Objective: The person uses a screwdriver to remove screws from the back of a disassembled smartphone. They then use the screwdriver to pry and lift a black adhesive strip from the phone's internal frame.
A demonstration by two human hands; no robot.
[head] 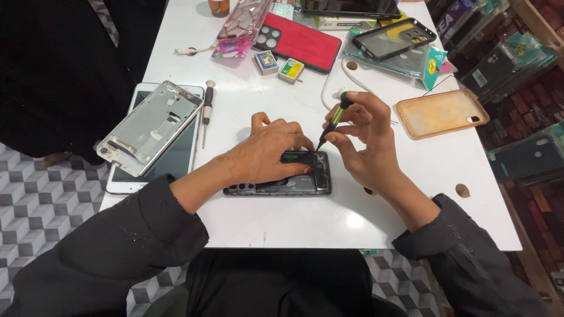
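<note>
Two small boxes (278, 66) lie beyond the opened phone (282, 176) beside a red case (299, 42).

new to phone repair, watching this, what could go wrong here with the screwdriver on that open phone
The screwdriver tip is on the open phone, close to the left hand fingertips; a slip might jab them or scratch the exposed parts. The right hand holds it only lightly by the fingertips, so it may wobble. Any loosened screw could roll off the white table.

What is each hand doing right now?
Left hand: open, pressing flat on the opened phone.
Right hand: closed on a small screwdriver.
</note>
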